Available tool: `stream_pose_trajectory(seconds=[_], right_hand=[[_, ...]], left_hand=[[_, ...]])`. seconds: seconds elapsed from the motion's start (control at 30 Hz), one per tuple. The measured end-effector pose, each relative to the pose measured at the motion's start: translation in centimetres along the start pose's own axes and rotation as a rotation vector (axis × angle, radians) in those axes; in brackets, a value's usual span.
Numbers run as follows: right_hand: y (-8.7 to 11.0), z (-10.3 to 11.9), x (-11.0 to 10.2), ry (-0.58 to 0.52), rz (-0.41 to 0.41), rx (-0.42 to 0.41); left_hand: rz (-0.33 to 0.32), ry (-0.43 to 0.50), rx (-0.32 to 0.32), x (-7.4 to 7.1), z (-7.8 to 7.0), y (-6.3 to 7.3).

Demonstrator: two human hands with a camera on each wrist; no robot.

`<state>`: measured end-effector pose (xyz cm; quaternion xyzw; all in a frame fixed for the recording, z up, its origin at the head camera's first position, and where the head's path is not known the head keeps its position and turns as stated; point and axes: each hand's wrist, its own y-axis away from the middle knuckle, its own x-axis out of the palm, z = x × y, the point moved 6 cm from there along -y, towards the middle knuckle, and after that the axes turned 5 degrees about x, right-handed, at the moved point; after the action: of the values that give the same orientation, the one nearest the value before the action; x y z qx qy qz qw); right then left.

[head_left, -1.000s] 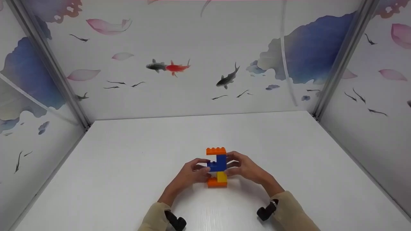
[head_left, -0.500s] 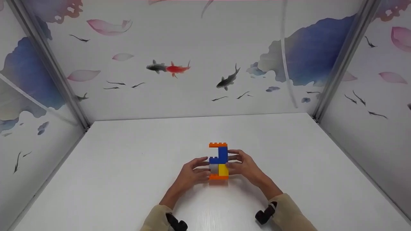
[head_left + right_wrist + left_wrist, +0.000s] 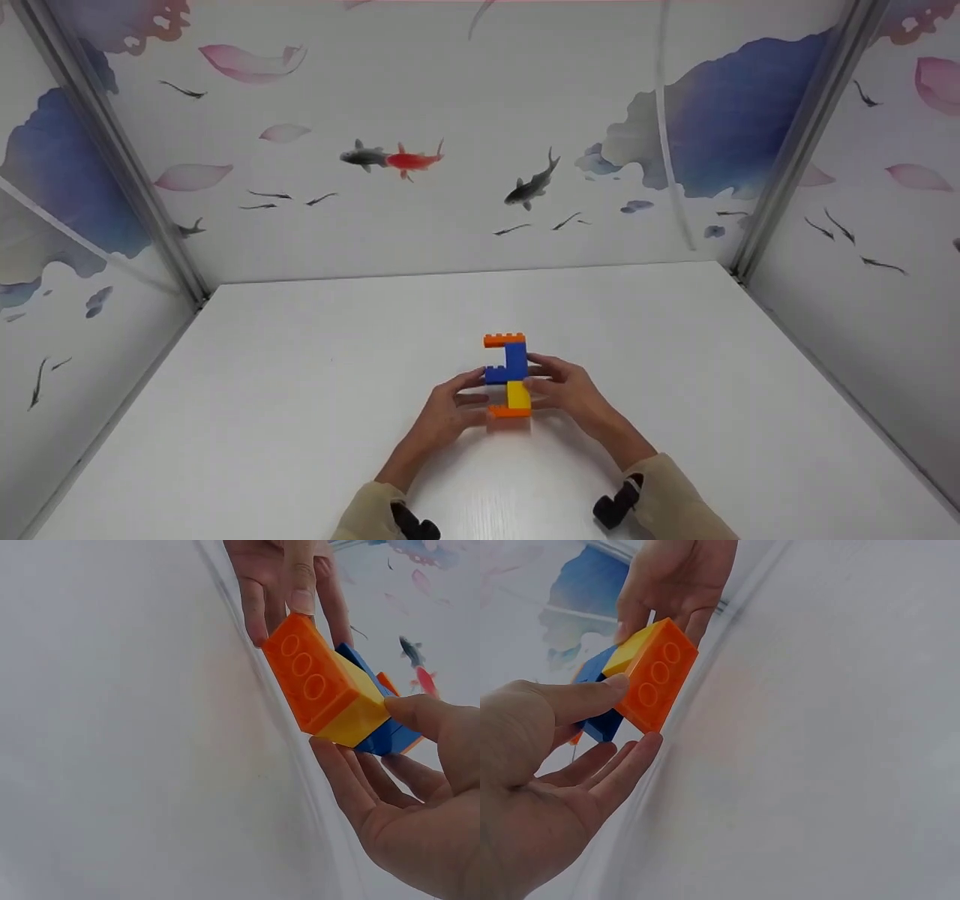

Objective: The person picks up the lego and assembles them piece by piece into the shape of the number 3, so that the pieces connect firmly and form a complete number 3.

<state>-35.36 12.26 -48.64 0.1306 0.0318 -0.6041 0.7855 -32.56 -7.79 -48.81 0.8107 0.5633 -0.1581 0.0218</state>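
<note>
Both hands hold a stack of toy building bricks in the middle of the head view. It has an orange bottom brick (image 3: 510, 412), a yellow brick (image 3: 518, 395) at the right, blue bricks (image 3: 516, 361) above and an orange top brick (image 3: 505, 340). Gaps show on its left side. The left hand (image 3: 444, 411) has its thumb on the bottom brick's edge and fingertips opposite. From the other side, the right hand (image 3: 576, 391) pinches the yellow brick with its thumb, fingers below. Both wrist views show the hollow underside (image 3: 301, 666), so the stack is off the table.
A white table (image 3: 315, 360) lies below the hands. White panels with painted fish and petals (image 3: 450, 90) enclose its back and sides, joined by metal corner posts (image 3: 806, 142). A black wrist camera (image 3: 619, 504) is strapped at each sleeve.
The stack has risen slightly and tipped so that fewer top studs show. The left thumb has moved from the blue brick down to the bottom brick. Lately the stack has shifted a little left.
</note>
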Motion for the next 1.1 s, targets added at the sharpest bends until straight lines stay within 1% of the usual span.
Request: stream_pose_trajectory(seconds=[0.1,0.33,0.43,0.6,0.73,0.83,1.1], right_hand=[[0.22,0.01,0.10,0.033,0.039,0.001],[0.51,0.11,0.62,0.077,0.126,0.002],[0.68,0.05,0.69,0.102,0.116,0.011],[0.85,-0.15,0.62,0.142,0.068,0.036],[0.71,-0.20,0.63,0.136,0.048,0.053],[0.55,-0.25,0.68,0.137,0.044,0.053],[0.58,-0.55,0.69,0.150,0.027,0.073]], left_hand=[[0.002,-0.002,-0.012,0.06,0.03,-0.01],[-0.009,-0.034,-0.015,0.02,0.11,-0.01],[-0.008,-0.031,-0.029,0.13,0.31,0.04],[-0.010,-0.001,-0.038,0.28,0.44,0.11],[-0.011,-0.020,-0.055,0.14,0.43,0.15],[-0.017,-0.046,-0.082,0.05,0.48,0.21],[-0.010,-0.070,-0.114,0.10,0.71,0.35]])
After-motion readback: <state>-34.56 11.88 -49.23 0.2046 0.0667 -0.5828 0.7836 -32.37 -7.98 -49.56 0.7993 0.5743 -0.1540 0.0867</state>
